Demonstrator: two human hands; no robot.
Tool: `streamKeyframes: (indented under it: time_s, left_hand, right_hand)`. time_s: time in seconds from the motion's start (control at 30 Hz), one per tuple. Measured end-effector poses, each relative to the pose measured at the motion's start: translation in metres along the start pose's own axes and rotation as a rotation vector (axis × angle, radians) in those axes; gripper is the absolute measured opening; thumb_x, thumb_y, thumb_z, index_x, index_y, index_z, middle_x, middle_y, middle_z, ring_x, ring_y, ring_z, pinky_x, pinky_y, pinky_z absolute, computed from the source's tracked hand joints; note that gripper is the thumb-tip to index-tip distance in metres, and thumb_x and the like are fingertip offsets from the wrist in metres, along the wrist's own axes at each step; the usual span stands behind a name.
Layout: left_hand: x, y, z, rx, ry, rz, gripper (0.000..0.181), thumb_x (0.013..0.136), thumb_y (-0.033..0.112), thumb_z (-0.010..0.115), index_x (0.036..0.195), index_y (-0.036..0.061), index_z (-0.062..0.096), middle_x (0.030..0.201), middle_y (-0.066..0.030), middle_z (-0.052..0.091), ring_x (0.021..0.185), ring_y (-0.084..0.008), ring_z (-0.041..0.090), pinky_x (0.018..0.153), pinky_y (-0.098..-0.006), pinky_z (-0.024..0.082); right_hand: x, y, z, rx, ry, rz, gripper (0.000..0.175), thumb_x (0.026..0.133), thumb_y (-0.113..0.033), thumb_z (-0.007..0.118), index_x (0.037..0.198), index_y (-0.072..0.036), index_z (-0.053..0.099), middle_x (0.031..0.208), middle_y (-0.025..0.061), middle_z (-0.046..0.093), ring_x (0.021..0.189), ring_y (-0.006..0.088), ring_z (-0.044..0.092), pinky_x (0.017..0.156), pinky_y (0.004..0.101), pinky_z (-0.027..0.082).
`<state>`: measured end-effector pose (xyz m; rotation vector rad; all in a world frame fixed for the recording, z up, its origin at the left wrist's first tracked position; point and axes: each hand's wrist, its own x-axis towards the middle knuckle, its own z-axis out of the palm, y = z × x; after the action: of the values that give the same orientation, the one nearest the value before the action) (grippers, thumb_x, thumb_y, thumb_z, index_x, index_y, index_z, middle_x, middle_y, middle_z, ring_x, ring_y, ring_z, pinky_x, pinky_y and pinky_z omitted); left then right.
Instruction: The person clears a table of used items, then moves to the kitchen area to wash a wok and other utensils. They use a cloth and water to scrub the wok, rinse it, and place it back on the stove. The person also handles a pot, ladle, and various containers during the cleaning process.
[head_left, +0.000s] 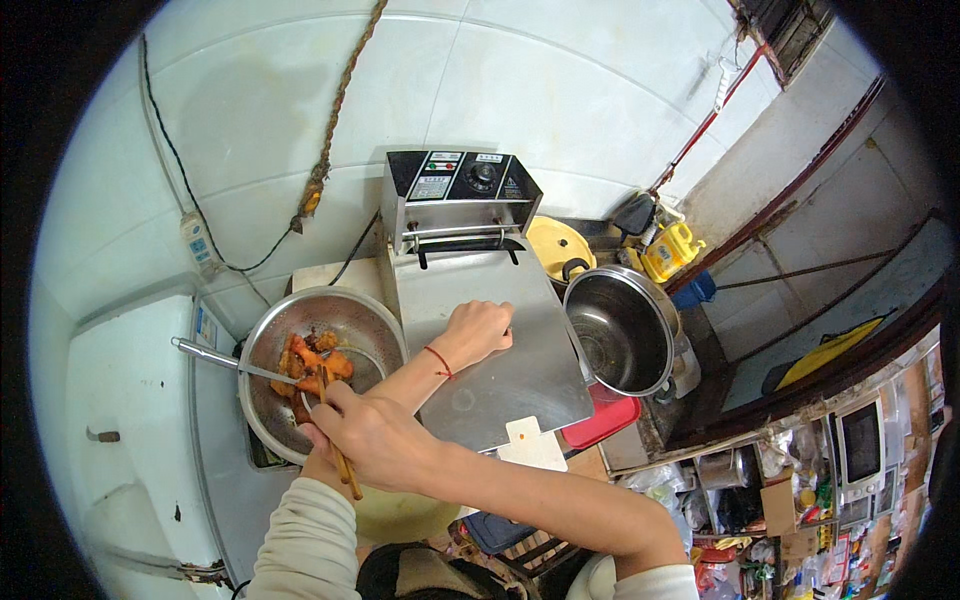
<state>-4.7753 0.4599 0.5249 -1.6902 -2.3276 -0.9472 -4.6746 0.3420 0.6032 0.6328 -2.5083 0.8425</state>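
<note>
My forearms cross. My right hand (375, 435) grips a pair of wooden chopsticks (345, 469), their tips at browned fried food pieces (319, 360). The pieces lie in a perforated metal colander (262, 405) on the left. Over the colander's rim rests a metal-handled utensil (210, 354); its head is partly covered by food. My left hand (480, 330), red cord at the wrist, is curled over the middle of the flat steel lid (517, 390) of an electric deep fryer (461, 180). A dark bit shows by its fingers, seemingly the lid's handle, mostly hidden.
Right of the fryer stand a deep steel pot (619, 337), a yellow lid (559, 247) and a yellow detergent bottle (670, 251). A red tray (607, 420) lies below the pot. A power strip (199, 240) hangs by the left wall. Crowded shelves (795, 487) fill the lower right.
</note>
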Motion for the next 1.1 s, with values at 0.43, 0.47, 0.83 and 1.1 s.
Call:
streamKeyframes:
  time_s: [0.43, 0.47, 0.83, 1.1]
  left_hand:
    - [0.006, -0.009, 0.001, 0.011, -0.047, -0.056, 0.020, 0.072, 0.020, 0.061, 0.078, 0.0006, 0.058, 0.064, -0.0172, 0.061, 0.063, -0.0350, 0.063, 0.056, -0.0441, 0.050]
    - [0.006, -0.010, 0.002, 0.013, -0.048, -0.059, 0.021, 0.073, 0.020, 0.061, 0.079, 0.0006, 0.058, 0.064, -0.0172, 0.061, 0.063, -0.0350, 0.063, 0.056, -0.0442, 0.050]
    - [0.007, -0.008, 0.003, -0.003, -0.066, -0.169, 0.025, 0.074, 0.023, 0.062, 0.082, -0.0003, 0.057, 0.067, -0.0179, 0.061, 0.066, -0.0351, 0.063, 0.059, -0.0446, 0.050]
    - [-0.020, 0.045, -0.018, 0.038, 0.052, -0.478, 0.051, 0.072, 0.035, 0.072, 0.101, -0.0028, 0.055, 0.105, -0.0160, 0.054, 0.098, -0.0291, 0.053, 0.077, -0.0393, 0.047]
  right_hand:
    - [-0.003, 0.011, -0.002, 0.007, -0.056, 0.026, 0.018, 0.086, -0.015, 0.057, 0.083, 0.002, 0.054, 0.080, 0.0170, 0.049, 0.057, 0.0345, 0.055, 0.052, 0.0417, 0.046]
    - [-0.003, 0.012, -0.001, 0.012, -0.050, 0.016, 0.018, 0.086, -0.015, 0.057, 0.083, 0.002, 0.054, 0.080, 0.0171, 0.049, 0.057, 0.0346, 0.055, 0.052, 0.0417, 0.046]
    - [-0.003, 0.017, -0.001, 0.073, -0.146, 0.082, 0.011, 0.084, -0.009, 0.055, 0.089, 0.000, 0.052, 0.091, 0.0178, 0.048, 0.072, 0.0365, 0.056, 0.062, 0.0428, 0.047]
    - [0.006, 0.013, 0.006, -0.055, -0.205, 0.026, 0.011, 0.077, -0.005, 0.057, 0.084, 0.000, 0.050, 0.087, 0.0169, 0.047, 0.071, 0.0351, 0.058, 0.059, 0.0414, 0.048]
